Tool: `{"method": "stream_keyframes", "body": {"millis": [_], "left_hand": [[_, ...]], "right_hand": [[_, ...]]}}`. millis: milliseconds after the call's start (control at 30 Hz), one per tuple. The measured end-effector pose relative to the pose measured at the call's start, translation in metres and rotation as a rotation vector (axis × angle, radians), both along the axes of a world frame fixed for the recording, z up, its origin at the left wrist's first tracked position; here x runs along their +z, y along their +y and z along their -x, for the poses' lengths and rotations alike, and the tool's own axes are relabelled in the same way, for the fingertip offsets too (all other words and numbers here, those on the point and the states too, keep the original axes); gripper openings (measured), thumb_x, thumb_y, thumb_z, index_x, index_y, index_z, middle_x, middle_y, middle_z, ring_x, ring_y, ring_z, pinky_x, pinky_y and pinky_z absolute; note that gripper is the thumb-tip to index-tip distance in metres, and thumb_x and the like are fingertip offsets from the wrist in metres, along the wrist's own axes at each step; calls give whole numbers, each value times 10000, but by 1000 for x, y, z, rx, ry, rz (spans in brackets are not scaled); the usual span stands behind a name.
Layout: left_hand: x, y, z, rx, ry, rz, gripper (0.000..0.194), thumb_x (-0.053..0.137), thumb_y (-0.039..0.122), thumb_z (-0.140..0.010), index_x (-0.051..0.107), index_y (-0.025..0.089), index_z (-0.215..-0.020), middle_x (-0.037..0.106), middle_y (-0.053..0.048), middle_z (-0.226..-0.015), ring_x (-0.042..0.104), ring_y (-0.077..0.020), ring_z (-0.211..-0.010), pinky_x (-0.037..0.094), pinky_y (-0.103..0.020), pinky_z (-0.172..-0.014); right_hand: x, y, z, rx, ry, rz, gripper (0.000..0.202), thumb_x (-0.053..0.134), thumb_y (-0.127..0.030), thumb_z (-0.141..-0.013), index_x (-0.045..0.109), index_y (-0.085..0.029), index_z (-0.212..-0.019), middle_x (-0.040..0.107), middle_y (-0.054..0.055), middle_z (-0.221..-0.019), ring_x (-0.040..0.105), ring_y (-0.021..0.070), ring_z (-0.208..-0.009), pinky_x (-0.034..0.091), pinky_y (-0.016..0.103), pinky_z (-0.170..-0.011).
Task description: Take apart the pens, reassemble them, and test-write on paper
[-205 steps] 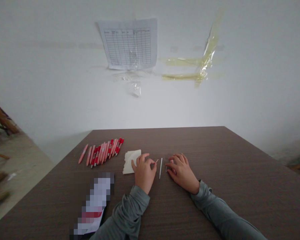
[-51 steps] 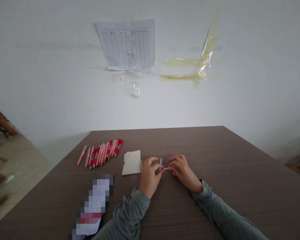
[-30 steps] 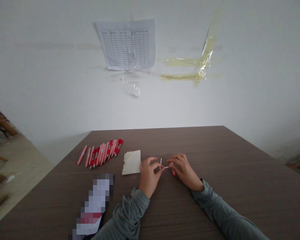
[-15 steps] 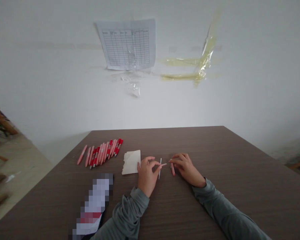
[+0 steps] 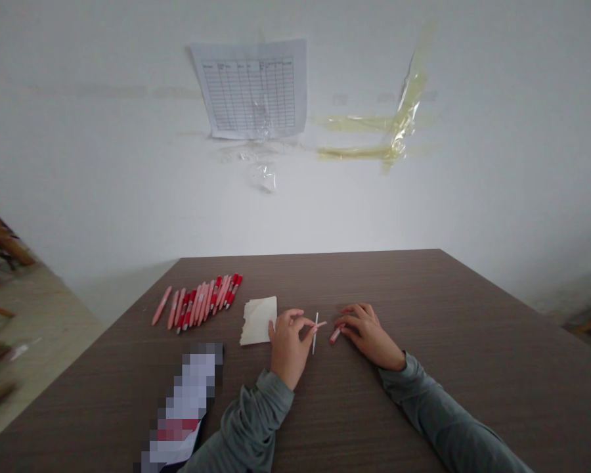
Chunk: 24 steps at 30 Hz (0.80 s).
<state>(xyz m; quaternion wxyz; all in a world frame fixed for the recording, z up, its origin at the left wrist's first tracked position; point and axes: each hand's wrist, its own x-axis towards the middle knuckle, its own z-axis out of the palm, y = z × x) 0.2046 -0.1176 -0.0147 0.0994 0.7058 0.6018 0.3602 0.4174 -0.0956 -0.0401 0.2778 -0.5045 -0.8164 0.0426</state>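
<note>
Between thumb and forefinger, my left hand pinches a slim pink pen part that points right. A thin white pen refill lies upright in the view just past those fingertips, crossed by the pink part. To the right, my right hand has its fingers closed on the upper end of a short red and pink pen barrel. The barrel slants down to the left, and its far end is hidden under the fingers. Beside my left hand lies a cream paper sheet with a torn left edge.
Several pink and red pens lie in a slanted row at the table's left. A blurred-out long object is near the front left. The brown table meets a white wall with a taped printed sheet.
The barrel in my right hand has turned, its lower end swinging left toward the refill. My left hand and the pink part have barely moved.
</note>
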Motion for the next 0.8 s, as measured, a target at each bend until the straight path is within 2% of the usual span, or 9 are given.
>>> {"method": "stream_keyframes", "body": {"millis": [233,467,800], "left_hand": [[-2,2,0,-7,-3,-6,92,612,297,-794,695,283,-829,595,-30,-1103,539,-204,-999,273,-533,-1014],[-3,2,0,4,-7,-1,86,616,296,-790,695,282,-822,594,-32,-1111,534,-209,-1010,233,-566,-1030],[-1,0,0,16,10,-13,85,608,290,-796,691,282,-810,595,-24,-1110,533,-210,-1037,244,-563,-1032]], "right_hand": [[1,-1,1,-23,7,3,159,532,-343,-882,674,-285,-924,574,57,-1113,433,244,-1106,398,445,-946],[-1,-1,0,-38,-12,11,180,542,-330,-877,669,-309,-1002,568,56,-1119,429,241,-1105,393,440,-952],[2,-1,1,-29,37,-20,145,540,-299,-878,664,-268,-945,578,68,-1087,452,237,-1076,413,437,-935]]}}
